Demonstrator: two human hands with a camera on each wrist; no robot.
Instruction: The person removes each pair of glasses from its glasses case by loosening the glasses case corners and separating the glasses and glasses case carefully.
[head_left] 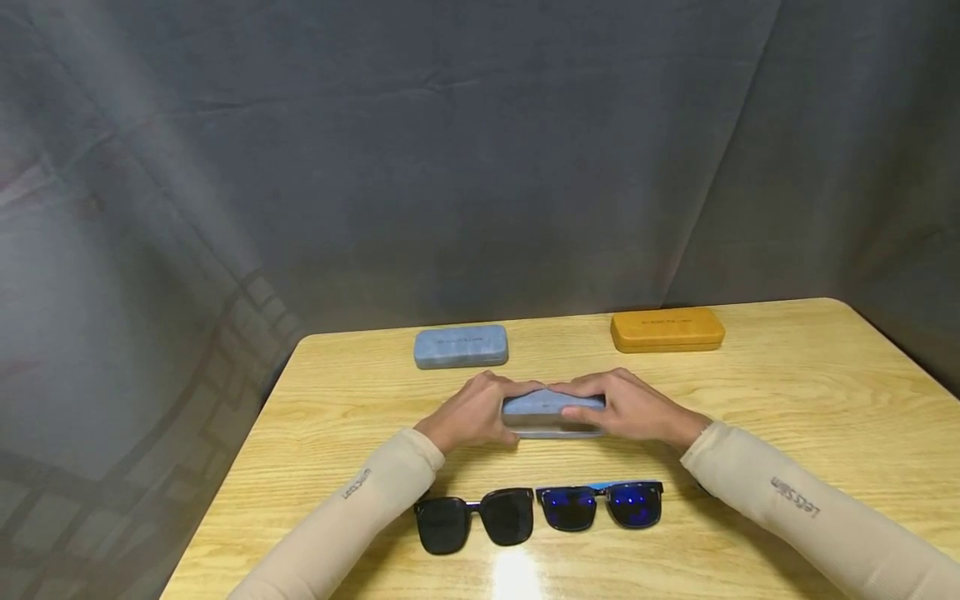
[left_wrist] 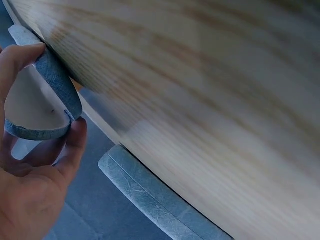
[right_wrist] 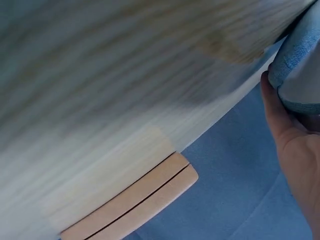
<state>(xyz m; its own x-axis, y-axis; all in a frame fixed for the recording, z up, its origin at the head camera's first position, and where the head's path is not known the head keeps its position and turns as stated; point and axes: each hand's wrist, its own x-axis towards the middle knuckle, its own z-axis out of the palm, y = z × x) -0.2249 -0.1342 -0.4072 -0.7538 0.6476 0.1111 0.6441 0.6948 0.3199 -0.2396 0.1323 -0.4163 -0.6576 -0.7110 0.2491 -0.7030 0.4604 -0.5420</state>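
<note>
A blue glasses case [head_left: 547,402] stands near the middle of the table with its lid partly raised toward me. My left hand [head_left: 480,408] grips its left end, thumb at the lower front edge and fingers over the top. At the right end my right hand [head_left: 633,406] holds the lid, its thumb lying across the front. Both index fingertips meet over the top. In the left wrist view, the gaping blue case [left_wrist: 60,85] shows a pale lining between my left thumb and fingers. The right wrist view catches only the case's end [right_wrist: 292,57] beside my right hand.
Black sunglasses [head_left: 507,517] and blue-lensed sunglasses [head_left: 634,505] lie side by side at the front. Behind the hands sit a second blue case [head_left: 461,347] and, farther right, an orange case [head_left: 667,330], both closed. A grey curtain [head_left: 480,167] hangs behind the table.
</note>
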